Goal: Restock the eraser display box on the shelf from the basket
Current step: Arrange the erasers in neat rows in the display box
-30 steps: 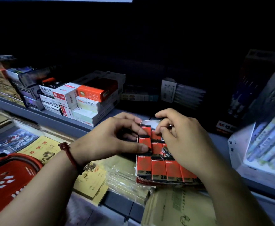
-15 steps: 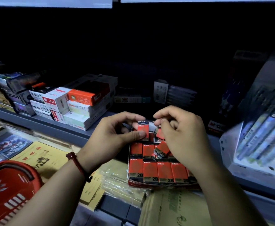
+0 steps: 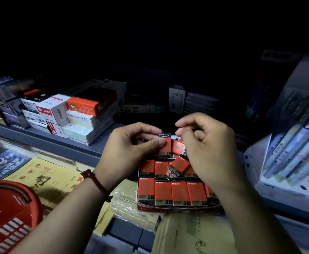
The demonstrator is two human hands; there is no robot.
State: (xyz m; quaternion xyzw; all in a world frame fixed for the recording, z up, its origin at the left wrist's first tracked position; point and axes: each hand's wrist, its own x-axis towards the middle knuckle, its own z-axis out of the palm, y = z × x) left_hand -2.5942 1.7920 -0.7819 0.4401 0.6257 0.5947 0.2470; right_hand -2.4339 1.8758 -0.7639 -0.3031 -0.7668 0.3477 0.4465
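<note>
The eraser display box [image 3: 177,209] sits on the shelf edge at centre, holding rows of red and black erasers marked 2B. My left hand [image 3: 130,145] pinches one upright red eraser [image 3: 165,146] between thumb and fingers, just above the box's back rows. My right hand [image 3: 208,147] hovers beside it with curled fingers and holds another red eraser [image 3: 178,147] against the first. One eraser [image 3: 179,166] lies tilted across the second row. The red basket [image 3: 7,215] is at the lower left; its contents are hidden.
Stacked white and orange stationery boxes [image 3: 73,116] stand on the grey shelf [image 3: 58,143] to the left. Pen packs lean in a white perforated display [image 3: 296,158] on the right. Yellow booklets [image 3: 45,176] and wrapped packs lie on the lower level below the box.
Both hands have lifted from the box's back rows, each raising an eraser above it. The camera has tilted down slightly.
</note>
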